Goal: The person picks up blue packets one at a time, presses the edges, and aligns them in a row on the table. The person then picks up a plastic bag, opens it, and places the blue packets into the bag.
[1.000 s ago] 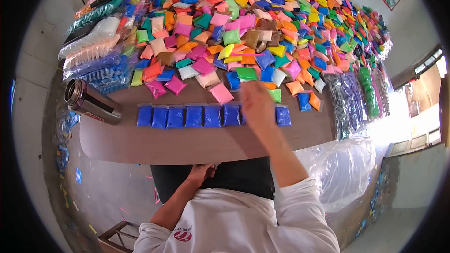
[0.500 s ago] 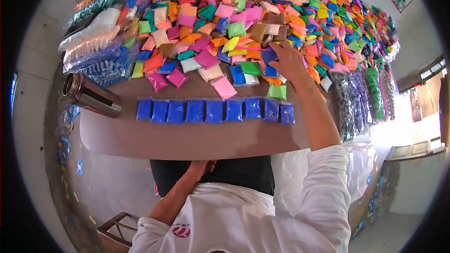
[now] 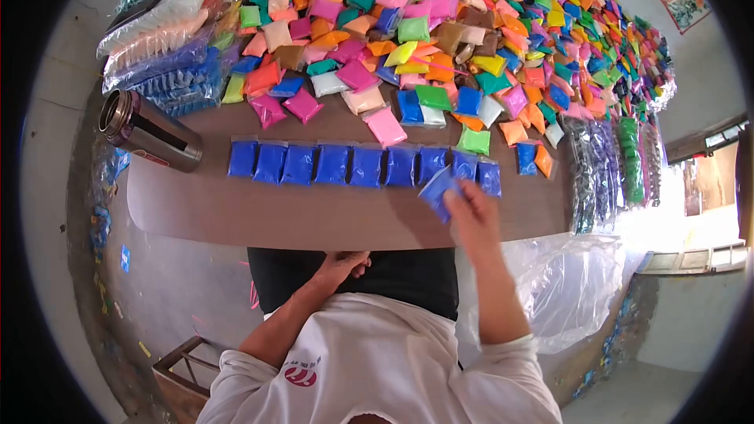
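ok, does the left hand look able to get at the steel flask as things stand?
Probably yes. The left hand is low, by the near edge of the table, so it'd have to come up and over; from there only bare tabletop seems to lie before the flask.

Right hand point(image 3: 473, 216), toward 4 o'clock from view center, pinches blue packet point(image 3: 439, 192), tilted, near right end of row. Row point(image 3: 367, 166) = nine blue packets side by side on bench point(image 3: 314, 216). Left hand point(image 3: 346, 265) at 7 o'clock, in lap, below bench edge. Mixed-color heap point(image 3: 463, 39) spans 11 to 2 o'clock. Flask point(image 3: 153, 132) between 9 and 10, leaning. Clear plastic point(image 3: 569, 290) at 4, beyond bench edge.
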`<act>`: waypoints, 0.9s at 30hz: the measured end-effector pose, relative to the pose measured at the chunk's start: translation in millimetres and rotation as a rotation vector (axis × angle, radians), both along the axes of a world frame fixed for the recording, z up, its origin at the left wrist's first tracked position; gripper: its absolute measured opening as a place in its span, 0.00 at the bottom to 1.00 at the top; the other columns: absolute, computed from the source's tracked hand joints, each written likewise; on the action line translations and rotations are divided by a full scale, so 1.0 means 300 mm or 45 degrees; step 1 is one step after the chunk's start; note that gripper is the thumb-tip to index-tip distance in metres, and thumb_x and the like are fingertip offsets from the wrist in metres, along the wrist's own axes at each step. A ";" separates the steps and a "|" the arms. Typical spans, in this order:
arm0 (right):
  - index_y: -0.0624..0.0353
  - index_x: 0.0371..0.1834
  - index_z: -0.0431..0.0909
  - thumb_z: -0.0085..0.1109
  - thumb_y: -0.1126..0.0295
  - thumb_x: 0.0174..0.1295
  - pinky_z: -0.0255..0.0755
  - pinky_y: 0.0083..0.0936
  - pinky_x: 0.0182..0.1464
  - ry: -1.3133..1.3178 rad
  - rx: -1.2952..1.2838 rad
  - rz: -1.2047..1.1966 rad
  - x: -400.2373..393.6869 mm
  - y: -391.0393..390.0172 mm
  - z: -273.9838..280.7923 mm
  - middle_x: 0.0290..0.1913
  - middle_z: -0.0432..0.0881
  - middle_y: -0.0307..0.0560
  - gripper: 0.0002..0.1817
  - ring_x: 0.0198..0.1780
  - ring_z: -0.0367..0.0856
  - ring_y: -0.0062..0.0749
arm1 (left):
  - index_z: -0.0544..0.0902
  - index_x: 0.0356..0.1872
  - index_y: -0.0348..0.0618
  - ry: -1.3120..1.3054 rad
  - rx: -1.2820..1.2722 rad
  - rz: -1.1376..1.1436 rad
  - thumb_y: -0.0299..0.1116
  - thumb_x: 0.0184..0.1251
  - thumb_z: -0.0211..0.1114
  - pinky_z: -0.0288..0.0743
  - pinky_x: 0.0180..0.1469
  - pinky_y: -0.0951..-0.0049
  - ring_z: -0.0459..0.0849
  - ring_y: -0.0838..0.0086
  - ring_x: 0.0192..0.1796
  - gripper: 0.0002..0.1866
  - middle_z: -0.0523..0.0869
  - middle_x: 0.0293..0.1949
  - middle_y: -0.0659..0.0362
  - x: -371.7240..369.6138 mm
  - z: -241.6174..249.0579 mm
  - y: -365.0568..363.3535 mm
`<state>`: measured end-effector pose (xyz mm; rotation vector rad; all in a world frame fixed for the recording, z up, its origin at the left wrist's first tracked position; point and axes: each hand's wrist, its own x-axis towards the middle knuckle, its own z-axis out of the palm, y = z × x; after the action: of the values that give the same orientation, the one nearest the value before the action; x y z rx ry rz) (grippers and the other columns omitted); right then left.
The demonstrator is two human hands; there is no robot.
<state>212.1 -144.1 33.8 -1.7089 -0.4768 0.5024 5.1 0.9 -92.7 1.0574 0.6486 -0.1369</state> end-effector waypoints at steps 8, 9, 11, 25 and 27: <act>0.63 0.44 0.79 0.62 0.68 0.65 0.69 0.14 0.39 0.421 0.217 -0.051 -0.257 0.019 0.006 0.35 0.80 0.36 0.10 0.34 0.75 0.15 | 0.79 0.33 0.41 -0.202 0.038 -0.266 0.50 0.72 0.59 0.68 0.38 0.78 0.72 0.81 0.33 0.20 0.79 0.32 0.64 0.005 0.202 -0.036; 0.63 0.43 0.78 0.63 0.69 0.64 0.70 0.14 0.38 0.434 0.222 -0.010 -0.265 0.010 -0.009 0.34 0.80 0.37 0.10 0.33 0.75 0.16 | 0.79 0.33 0.41 -0.242 0.013 -0.253 0.50 0.72 0.59 0.68 0.38 0.78 0.72 0.81 0.33 0.20 0.78 0.32 0.64 0.002 0.229 -0.037; 0.62 0.41 0.76 0.63 0.70 0.64 0.70 0.14 0.38 0.484 0.257 0.031 -0.276 0.000 -0.018 0.34 0.80 0.37 0.09 0.33 0.75 0.17 | 0.78 0.33 0.39 -0.325 -0.002 -0.222 0.49 0.72 0.59 0.68 0.38 0.77 0.71 0.81 0.34 0.20 0.78 0.32 0.64 0.000 0.256 -0.040; 0.66 0.37 0.73 0.57 0.72 0.68 0.76 0.20 0.34 0.633 0.410 -0.015 -0.304 -0.015 0.035 0.32 0.81 0.44 0.07 0.32 0.79 0.21 | 0.79 0.41 0.37 -0.324 0.143 -0.210 0.52 0.75 0.52 0.70 0.36 0.76 0.72 0.82 0.32 0.24 0.77 0.32 0.63 0.081 0.363 -0.065; 0.67 0.37 0.74 0.57 0.71 0.68 0.76 0.20 0.33 0.674 0.361 0.103 -0.276 -0.036 0.044 0.32 0.81 0.44 0.08 0.32 0.79 0.22 | 0.79 0.40 0.37 -0.344 0.175 -0.228 0.52 0.76 0.51 0.70 0.35 0.76 0.73 0.81 0.32 0.24 0.77 0.31 0.62 0.110 0.373 -0.083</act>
<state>129.3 -155.0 46.9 -1.2260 -0.2185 0.8712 38.1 -23.9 19.1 1.2407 0.3217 -0.1032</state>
